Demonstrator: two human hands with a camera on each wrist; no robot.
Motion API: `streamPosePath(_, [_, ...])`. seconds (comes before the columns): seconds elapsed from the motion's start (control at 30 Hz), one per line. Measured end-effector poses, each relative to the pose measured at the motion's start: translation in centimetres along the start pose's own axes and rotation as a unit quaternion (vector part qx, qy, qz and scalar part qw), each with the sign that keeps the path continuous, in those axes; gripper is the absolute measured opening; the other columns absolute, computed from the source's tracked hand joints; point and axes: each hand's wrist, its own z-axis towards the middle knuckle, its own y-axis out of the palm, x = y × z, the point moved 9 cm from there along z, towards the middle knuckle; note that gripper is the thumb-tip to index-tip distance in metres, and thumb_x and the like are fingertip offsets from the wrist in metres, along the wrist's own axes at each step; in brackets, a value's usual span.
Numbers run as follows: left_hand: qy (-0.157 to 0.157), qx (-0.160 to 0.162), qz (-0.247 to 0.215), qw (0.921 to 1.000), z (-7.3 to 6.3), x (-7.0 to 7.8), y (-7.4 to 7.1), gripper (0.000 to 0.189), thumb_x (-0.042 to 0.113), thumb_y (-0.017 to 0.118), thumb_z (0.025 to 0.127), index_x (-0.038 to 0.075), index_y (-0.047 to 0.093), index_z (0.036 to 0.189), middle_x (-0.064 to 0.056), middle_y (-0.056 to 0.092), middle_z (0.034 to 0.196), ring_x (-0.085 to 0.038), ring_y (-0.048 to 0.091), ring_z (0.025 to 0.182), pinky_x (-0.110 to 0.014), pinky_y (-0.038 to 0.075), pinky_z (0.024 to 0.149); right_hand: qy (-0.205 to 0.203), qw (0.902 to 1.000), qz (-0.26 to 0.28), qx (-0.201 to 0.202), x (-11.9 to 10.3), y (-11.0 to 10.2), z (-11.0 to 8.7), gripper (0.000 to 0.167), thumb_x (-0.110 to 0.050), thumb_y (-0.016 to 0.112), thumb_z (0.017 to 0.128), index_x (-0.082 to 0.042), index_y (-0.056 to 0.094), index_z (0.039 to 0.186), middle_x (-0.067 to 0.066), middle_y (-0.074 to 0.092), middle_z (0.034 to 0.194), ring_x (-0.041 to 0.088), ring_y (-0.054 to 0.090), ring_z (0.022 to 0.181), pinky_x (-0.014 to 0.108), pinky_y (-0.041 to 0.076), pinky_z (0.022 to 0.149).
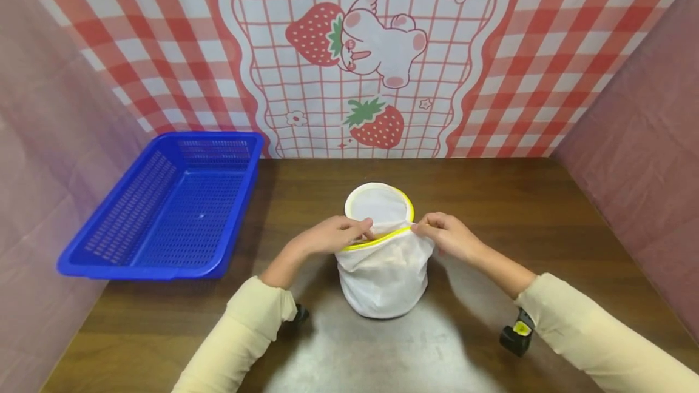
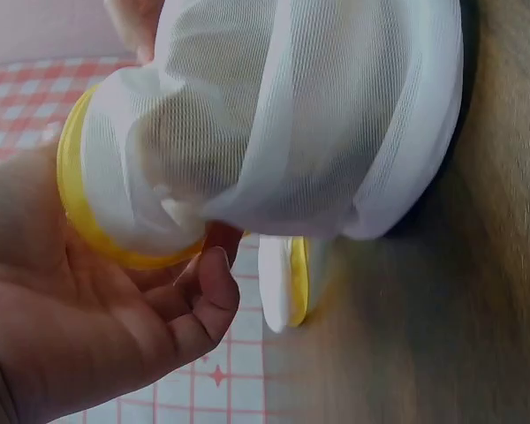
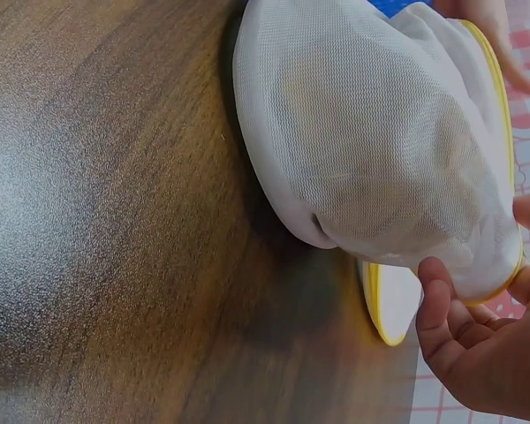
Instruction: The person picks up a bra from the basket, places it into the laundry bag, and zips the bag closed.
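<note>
A white mesh laundry bag [image 1: 384, 278] with yellow trim along its opening stands upright in the middle of the table. Its round lid [image 1: 378, 202] is tipped back behind the opening. At the left of the rim, my left hand [image 1: 341, 233] holds the edge, some fingertips hidden by the bag. My right hand [image 1: 449, 235] pinches the trimmed edge at the right. Through the mesh [image 2: 203, 132], in the left wrist view, a brownish shape shows faintly; its kind cannot be made out. The right wrist view has the right hand [image 3: 486, 340] at the bag's rim.
A blue plastic basket [image 1: 235, 247] with perforated sides stands at the left of the wooden table [image 1: 491, 199]. Behind the table hangs a checked cloth [image 1: 480, 77] with strawberry prints. Pinkish cloth walls [image 1: 639, 138] close off both sides.
</note>
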Motion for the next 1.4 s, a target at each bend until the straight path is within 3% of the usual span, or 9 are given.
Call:
streamPosePath(0.13, [0.001,-0.016,-0.023,0.9996,-0.6,-0.4,-0.4,0.046,0.047,0.037,0.098,0.016,0.068,0.114,-0.002,0.065,0.119,-0.016,0.056,0.115,-0.034,0.042,0.099,0.005,0.9999,-0.009,0.003,0.0,-0.2,0.1,0.027,-0.030,0.059,0.089,-0.003,0.062,0.086,0.000,0.047,0.066,0.012,0.045,0.053,0.026,0.040,0.050])
streamPosePath(0.37, [0.037,-0.023,-0.029,0.9986,-1.7,-1.3,-1.0,0.038,0.032,0.074,0.078,0.018,0.067,0.112,0.000,0.063,0.117,-0.013,0.053,0.110,-0.030,0.043,0.093,0.009,0.9998,-0.018,0.002,0.3,-0.3,0.2,0.030,-0.034,0.060,0.088,-0.004,0.063,0.090,0.001,0.052,0.071,0.014,0.048,0.058,0.028,0.043,0.051])
streamPosePath(0.53, [0.086,-0.007,-0.067,0.9940,-1.7,-1.5,-1.6,0.022,0.020,0.062,0.090,0.004,0.070,0.103,-0.009,0.067,0.103,-0.011,0.057,0.094,-0.025,0.046,0.082,0.012,0.9998,-0.018,0.001,0.6,-0.2,0.3,0.030,-0.035,0.059,0.089,-0.004,0.062,0.085,0.002,0.051,0.073,0.014,0.047,0.057,0.027,0.043,0.051])
streamPosePath(0.7, [0.080,0.007,-0.101,0.9917,-1.2,-2.2,-2.1,0.025,0.020,0.048,0.098,0.001,0.064,0.093,-0.003,0.059,0.082,-0.010,0.052,0.077,-0.025,0.044,0.072,0.020,0.9997,-0.012,-0.005,0.9,-0.1,0.2,0.032,-0.036,0.058,0.090,-0.005,0.061,0.083,0.004,0.051,0.082,0.014,0.047,0.057,0.027,0.041,0.053])
streamPosePath(0.83, [0.083,0.030,-0.096,0.9915,-0.7,-2.3,-2.4,0.024,0.020,0.047,0.098,0.002,0.063,0.094,-0.001,0.057,0.080,-0.010,0.051,0.076,-0.024,0.044,0.070,0.019,0.9998,-0.005,-0.007,1.0,-0.1,0.2,0.032,-0.035,0.056,0.091,-0.003,0.061,0.086,0.005,0.051,0.082,0.014,0.046,0.057,0.027,0.041,0.052])
streamPosePath(1.0, [0.058,0.048,-0.107,0.9914,-0.4,-2.7,-2.7,0.026,0.024,0.051,0.096,0.003,0.065,0.105,-0.008,0.065,0.093,-0.009,0.055,0.081,-0.025,0.046,0.072,0.018,0.9997,0.008,-0.012,0.9,-0.2,0.2,0.032,-0.034,0.057,0.091,-0.002,0.060,0.087,0.001,0.049,0.071,0.015,0.046,0.054,0.027,0.041,0.050])
streamPosePath(1.17, [0.003,0.064,-0.110,0.9919,-0.4,-3.4,-3.2,0.040,0.036,0.050,0.095,0.007,0.058,0.121,-0.013,0.063,0.112,-0.014,0.056,0.088,-0.032,0.050,0.073,0.024,0.9996,0.012,-0.013,1.1,-0.1,0.3,0.035,-0.038,0.056,0.091,-0.004,0.061,0.090,0.001,0.051,0.070,0.019,0.050,0.058,0.029,0.043,0.051])
streamPosePath(1.3, [-0.030,0.079,-0.125,0.9886,-0.3,-4.2,-3.6,0.047,0.043,0.044,0.097,0.005,0.054,0.123,-0.013,0.065,0.112,-0.014,0.058,0.081,-0.038,0.052,0.068,0.039,0.9992,0.008,-0.004,1.5,-0.4,0.2,0.041,-0.045,0.052,0.092,-0.005,0.061,0.096,0.005,0.055,0.072,0.024,0.054,0.066,0.029,0.044,0.056])
streamPosePath(1.4, [-0.041,0.099,-0.131,0.9856,0.1,-4.7,-3.9,0.050,0.044,0.044,0.097,0.002,0.055,0.121,-0.014,0.067,0.109,-0.012,0.057,0.073,-0.034,0.049,0.062,0.048,0.9987,0.008,0.014,1.7,-0.9,0.2,0.043,-0.045,0.050,0.093,-0.003,0.060,0.102,0.007,0.057,0.077,0.026,0.056,0.070,0.029,0.044,0.060])
